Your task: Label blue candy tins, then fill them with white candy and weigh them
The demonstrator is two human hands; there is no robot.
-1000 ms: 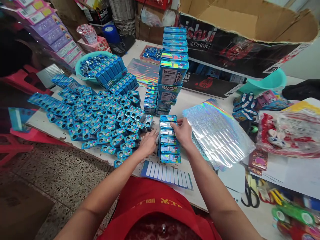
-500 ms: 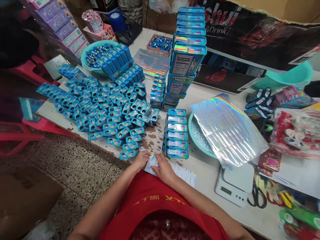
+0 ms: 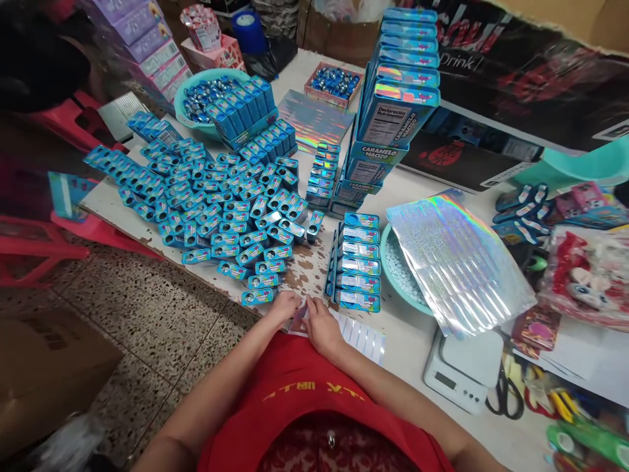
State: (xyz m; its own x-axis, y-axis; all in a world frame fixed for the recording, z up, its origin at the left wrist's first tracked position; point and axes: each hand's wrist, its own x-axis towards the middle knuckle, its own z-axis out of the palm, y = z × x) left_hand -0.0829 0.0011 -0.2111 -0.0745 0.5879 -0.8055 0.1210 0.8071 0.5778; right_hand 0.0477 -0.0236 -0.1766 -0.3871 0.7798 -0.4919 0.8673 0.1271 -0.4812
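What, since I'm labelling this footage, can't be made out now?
Head view:
Pale striped sticker sheet: left end hidden by the bare left hand and right hand; grip unclear.
White pellets in the round turquoise basin: partly hidden by the silvery holographic sheet.
Large black cardboard box: cut off by top and right edges.
White digital scale: grey display too small to read.

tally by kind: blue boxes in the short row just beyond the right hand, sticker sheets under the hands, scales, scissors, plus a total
Blue boxes in that row: 6
Sticker sheet: 1
Scale: 1
Scissors: 1
Total: 9
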